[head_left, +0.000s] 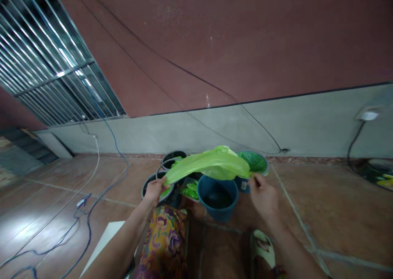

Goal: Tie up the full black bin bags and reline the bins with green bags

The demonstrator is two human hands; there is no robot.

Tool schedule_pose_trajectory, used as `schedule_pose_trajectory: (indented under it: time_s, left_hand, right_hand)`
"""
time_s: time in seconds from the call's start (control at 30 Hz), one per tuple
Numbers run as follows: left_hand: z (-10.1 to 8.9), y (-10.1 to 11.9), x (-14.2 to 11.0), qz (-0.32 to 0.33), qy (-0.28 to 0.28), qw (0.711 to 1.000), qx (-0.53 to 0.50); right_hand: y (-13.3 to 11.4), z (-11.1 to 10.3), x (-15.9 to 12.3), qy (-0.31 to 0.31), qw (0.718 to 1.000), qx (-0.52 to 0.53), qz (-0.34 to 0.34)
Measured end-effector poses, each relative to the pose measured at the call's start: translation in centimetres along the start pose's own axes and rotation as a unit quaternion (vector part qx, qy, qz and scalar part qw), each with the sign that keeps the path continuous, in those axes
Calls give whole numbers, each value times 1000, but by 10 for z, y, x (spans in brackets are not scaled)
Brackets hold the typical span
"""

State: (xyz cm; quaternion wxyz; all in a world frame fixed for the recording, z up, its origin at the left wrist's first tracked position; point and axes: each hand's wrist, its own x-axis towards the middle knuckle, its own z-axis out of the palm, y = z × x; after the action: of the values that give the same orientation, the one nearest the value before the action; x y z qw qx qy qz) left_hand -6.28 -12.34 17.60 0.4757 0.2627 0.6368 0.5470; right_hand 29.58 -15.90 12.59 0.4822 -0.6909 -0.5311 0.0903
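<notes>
Where the view is nearest, patterned cloth [166, 242] covers one of the person's legs, with a pale slipper [267, 250] at lower right and a white panel [105, 240] beside the left forearm. Beyond these, the hands are well apart, each clamped on one end of a thin, light-green sheet [211, 163]: the left hand [155, 191] grips its left end, the right hand [262, 195] pinches its right end. The sheet is stretched between them above the floor [307, 197], arching upward in the middle and crossing the far rim of a blue bucket [217, 213], whose interior is dark; its contents cannot be told. Left of this bucket is a tray [189, 197] of bright green pieces, then a dark bucket [144, 189] partly hidden by the left hand. Farther back are a black bucket [167, 158] and, at right, a green-lined bucket [242, 185]. A blue cable [89, 226] winds across the floor at left. Behind everything rises a wall, its lower band [307, 125] pale grey, its upper part [230, 46] dull red; a barred window [55, 62] occupies the upper left.
</notes>
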Motion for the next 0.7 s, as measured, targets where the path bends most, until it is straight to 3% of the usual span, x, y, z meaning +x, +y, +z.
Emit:
schedule_pose_trajectory:
  time_s: [0.07, 0.1, 0.17, 0.2, 0.27, 0.33, 0.4, 0.5, 0.57, 0.63, 0.7]
  left_hand:
    - [8, -22, 0, -47, 6, 998, 28]
    - [14, -32, -2, -59, 2, 998, 35]
    - [25, -50, -11, -81, -13, 996, 47]
    - [31, -59, -18, -96, -30, 994, 50]
    - [44, -76, -33, -156, -114, 980, 37]
    - [56, -92, -49, -216, -234, 948, -11]
    - [66, -104, -60, -237, -285, 926, -63]
    - [72, -112, -60, -200, -267, 937, -103]
    - [69, -108, -51, -175, -246, 948, -98]
    - [64, -99, -40, -167, -229, 954, -93]
    - [58, -86, -32, -175, -230, 951, -107]
  right_hand:
    - [-14, 9, -22, -218, 972, -3, -88]
    - [-21, 15, -32, -292, 947, -4, -133]
    - [-33, 27, -49, -354, 917, -3, -182]
    - [-38, 32, -56, -362, 913, -2, -189]
    - [-46, 42, -66, -362, 913, 5, -189]
    - [-51, 50, -76, -369, 906, 5, -206]
    - [-55, 55, -84, -379, 894, -12, -239]
    - [-61, 54, -86, -403, 875, -15, -270]
    - [-59, 45, -74, -411, 877, 21, -248]
    - [-49, 34, -54, -366, 913, 43, -173]
    - [-31, 27, -29, -251, 967, 16, -47]
